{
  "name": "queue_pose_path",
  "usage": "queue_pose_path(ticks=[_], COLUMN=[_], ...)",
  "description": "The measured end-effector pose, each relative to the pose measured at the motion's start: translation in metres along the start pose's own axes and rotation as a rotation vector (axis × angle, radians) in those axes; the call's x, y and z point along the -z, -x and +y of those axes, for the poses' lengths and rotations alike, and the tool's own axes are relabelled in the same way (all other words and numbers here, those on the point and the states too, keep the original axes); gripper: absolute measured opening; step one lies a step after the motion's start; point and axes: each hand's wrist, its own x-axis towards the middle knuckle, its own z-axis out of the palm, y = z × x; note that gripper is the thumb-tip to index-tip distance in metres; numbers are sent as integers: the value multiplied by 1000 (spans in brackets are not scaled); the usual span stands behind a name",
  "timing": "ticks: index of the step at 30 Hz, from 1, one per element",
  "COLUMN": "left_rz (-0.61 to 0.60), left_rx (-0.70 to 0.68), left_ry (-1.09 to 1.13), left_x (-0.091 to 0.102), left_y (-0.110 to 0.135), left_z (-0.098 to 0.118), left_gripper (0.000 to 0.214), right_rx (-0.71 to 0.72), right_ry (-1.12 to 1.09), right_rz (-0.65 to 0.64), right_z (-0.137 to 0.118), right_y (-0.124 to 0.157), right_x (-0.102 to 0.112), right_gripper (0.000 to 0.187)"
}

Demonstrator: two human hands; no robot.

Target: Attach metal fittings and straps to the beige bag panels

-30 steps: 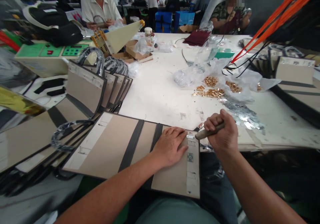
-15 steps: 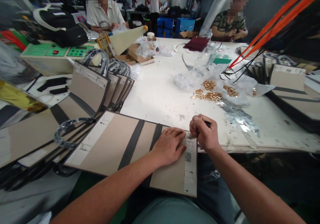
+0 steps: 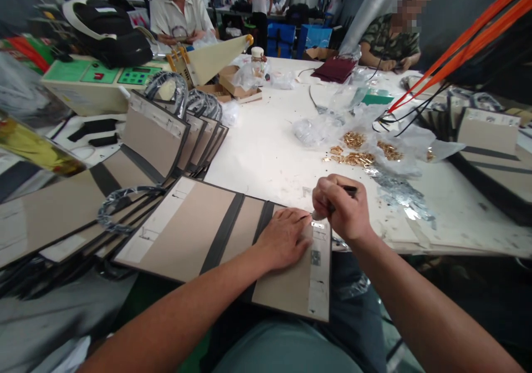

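On the left, a stack of folded panels [image 3: 155,134] sits beside the open panel [image 3: 241,234], whose long axis runs across me, its near right part overhanging the front edge of the tabletop [image 3: 266,151]. My left grip [image 3: 285,239] presses flat there, fingers slightly spread, pinching nothing. Just right of its fingertips lies a small metal clip [image 3: 318,225]; a metal plate [image 3: 316,257] sits nearer me. My right grip [image 3: 343,207] is fisted around a dark tool [image 3: 351,190], tip just beyond the clip; from here I can't tell whether they touch. White tabletop runs beyond, silver plates [image 3: 409,195] near my fist's right.
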Motion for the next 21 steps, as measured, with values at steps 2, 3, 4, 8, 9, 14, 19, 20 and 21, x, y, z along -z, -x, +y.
queue_pose_path(ticks=[2,3,4,8,9,14,19,20,21], left_rz=[-1,-6,-9,-3,0,-13,5,9,12], left_rx=[7,6,3,-1,4,-2,0,1,0], left_ry=[9,12,13,6,6,16,12,7,2], left_x=[1,1,1,0,-1,-1,-2,-3,-4], left_y=[0,0,0,0,0,-1,-1,-1,-1], left_z=[0,-1,-1,-2,-2,-2,-2,-2,-2], left_gripper=[40,41,43,47,46,50,51,51,51], right_rx=[-57,-77,-79,2,-3,-47,7,-7,-21], right_ry=[73,101,114,37,14,-100,-178,-169,-158], right_rz=[-54,-67,-67,-56,-57,41,91,98,108], right_z=[1,1,0,-1,1,10,13,16,20], right_y=[0,0,0,1,3,10,14,15,16], right_x=[-1,0,1,5,6,12,16,16,15], right_gripper=[46,46,46,46,46,44,43,43,43])
